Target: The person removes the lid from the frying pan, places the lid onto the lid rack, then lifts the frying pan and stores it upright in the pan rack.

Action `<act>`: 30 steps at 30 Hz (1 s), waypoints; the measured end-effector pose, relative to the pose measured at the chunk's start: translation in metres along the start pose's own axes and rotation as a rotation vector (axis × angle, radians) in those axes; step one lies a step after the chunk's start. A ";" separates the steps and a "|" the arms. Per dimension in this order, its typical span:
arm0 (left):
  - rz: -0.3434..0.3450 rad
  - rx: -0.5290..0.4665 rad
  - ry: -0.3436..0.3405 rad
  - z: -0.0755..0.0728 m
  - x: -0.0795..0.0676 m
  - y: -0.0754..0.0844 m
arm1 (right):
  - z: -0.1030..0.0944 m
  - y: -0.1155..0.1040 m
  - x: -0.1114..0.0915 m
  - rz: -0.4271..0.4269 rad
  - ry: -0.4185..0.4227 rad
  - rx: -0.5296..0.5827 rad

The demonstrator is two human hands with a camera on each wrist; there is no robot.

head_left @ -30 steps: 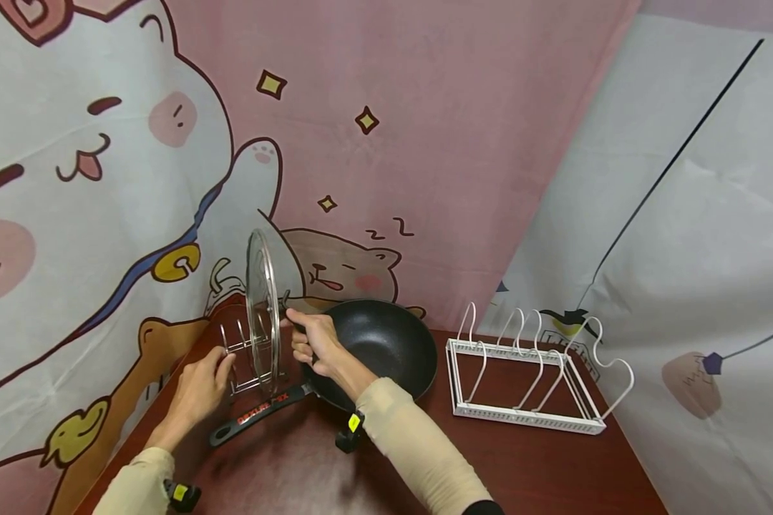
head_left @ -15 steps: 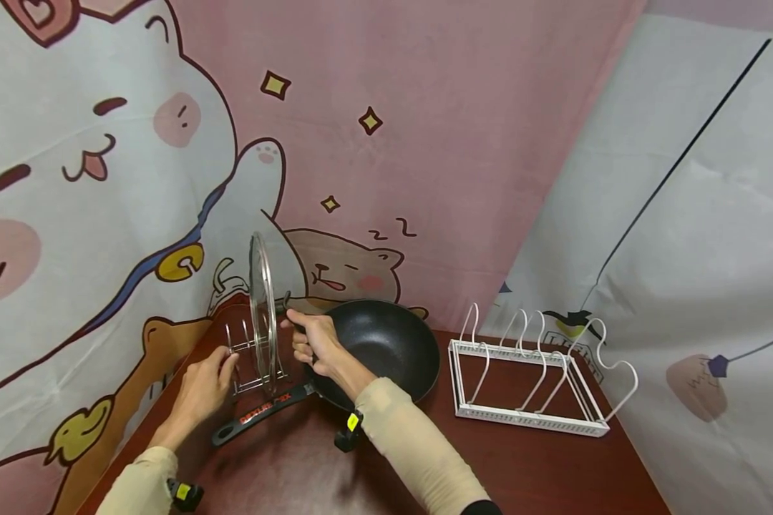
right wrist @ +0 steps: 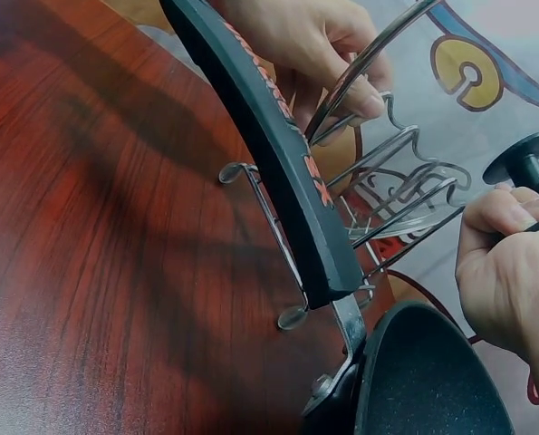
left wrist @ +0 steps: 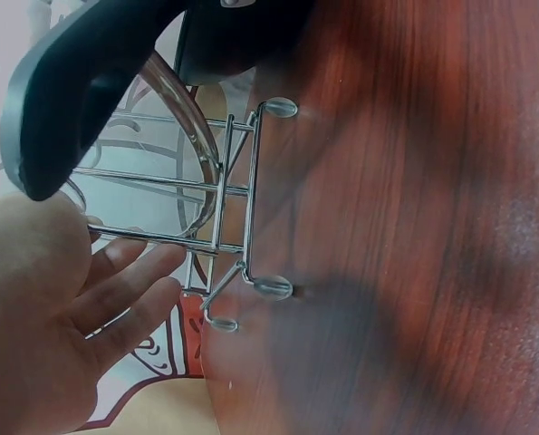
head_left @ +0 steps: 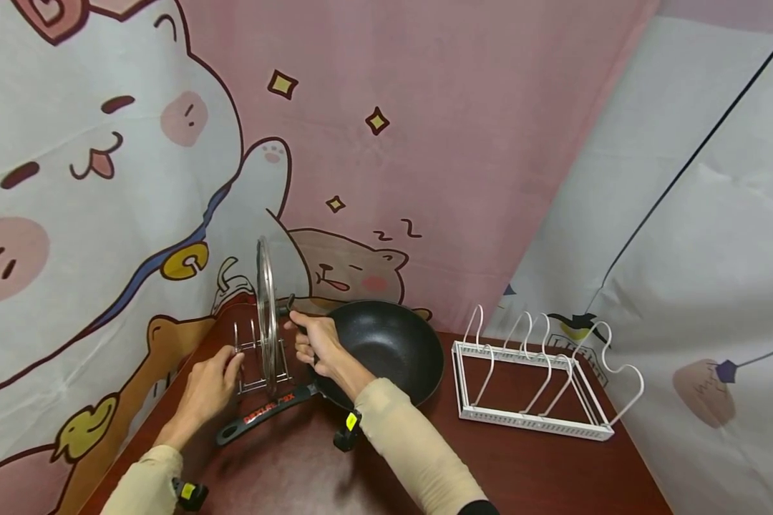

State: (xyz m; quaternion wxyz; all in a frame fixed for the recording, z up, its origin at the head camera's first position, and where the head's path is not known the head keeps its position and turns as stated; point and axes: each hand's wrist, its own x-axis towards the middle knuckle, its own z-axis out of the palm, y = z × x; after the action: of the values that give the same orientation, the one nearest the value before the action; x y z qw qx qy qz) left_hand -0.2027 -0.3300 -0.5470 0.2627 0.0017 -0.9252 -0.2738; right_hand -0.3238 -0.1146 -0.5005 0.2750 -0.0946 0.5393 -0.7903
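A glass pot lid (head_left: 270, 307) with a steel rim stands upright in a small chrome wire rack (left wrist: 222, 188). In the head view the lid shows almost edge-on. My right hand (head_left: 322, 342) grips the lid's black handle (right wrist: 521, 165) from the right. The fingers of my left hand (head_left: 207, 385) pinch an upright wire at the rack's left end. A black wok (head_left: 386, 343) rests on the table behind my right wrist. Its long black handle (head_left: 267, 413) with red lettering points left, in front of the rack.
To the right stands a white rack (head_left: 528, 422) with several curved upright dividers. The reddish-brown table (head_left: 309, 465) ends at a printed cloth backdrop (head_left: 451, 143) with cartoon animals, behind and at both sides.
The lid has turned to a more edge-on angle within the rack. Both hands keep their grips. The whole head view has shifted slightly to the right.
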 end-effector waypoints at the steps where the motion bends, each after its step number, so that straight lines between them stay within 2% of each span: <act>1: -0.003 0.000 -0.004 0.000 0.000 0.000 | 0.000 0.000 0.000 0.001 0.001 0.000; 19: 0.025 0.015 0.012 0.001 0.000 0.000 | -0.007 0.001 0.004 0.033 -0.023 -0.019; 30: 0.031 0.022 0.019 0.001 0.000 0.000 | -0.009 -0.002 0.005 0.032 -0.052 -0.105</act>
State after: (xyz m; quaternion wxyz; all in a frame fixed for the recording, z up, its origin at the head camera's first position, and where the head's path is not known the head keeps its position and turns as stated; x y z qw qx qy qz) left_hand -0.2029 -0.3297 -0.5476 0.2755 -0.0070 -0.9255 -0.2596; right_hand -0.3330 -0.1094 -0.5028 0.2964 -0.1207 0.5741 -0.7537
